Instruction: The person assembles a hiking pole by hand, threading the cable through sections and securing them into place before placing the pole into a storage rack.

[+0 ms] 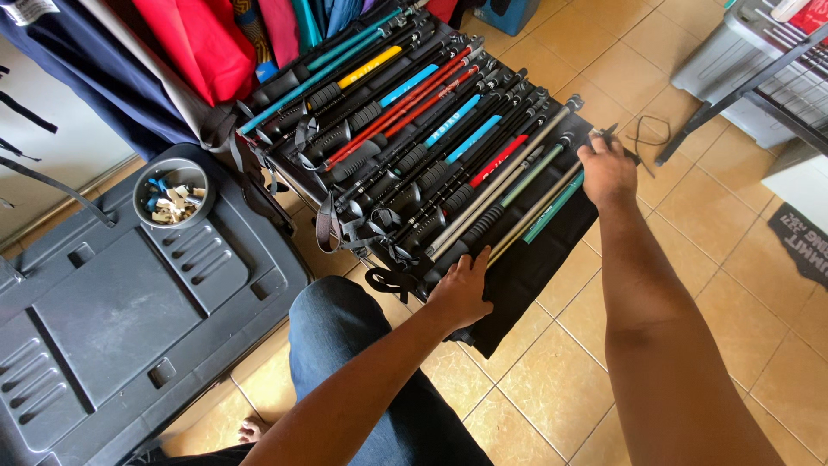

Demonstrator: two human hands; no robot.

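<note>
Tan floor tiles (552, 380) carry a grey plastic storage crate (112, 328) at the left and, beside it, a black cloth (526, 276) spread under a packed row of folded trekking poles (414, 138) in black, red, blue, teal and yellow. On the crate lid stands a small grey bowl (172, 192) of clips. The left hand (461, 289) lies open-fingered on the handle ends nearest the person, while the right hand (606, 170) has its grip closed on the far tip of the outermost silver pole (539, 207).
</note>
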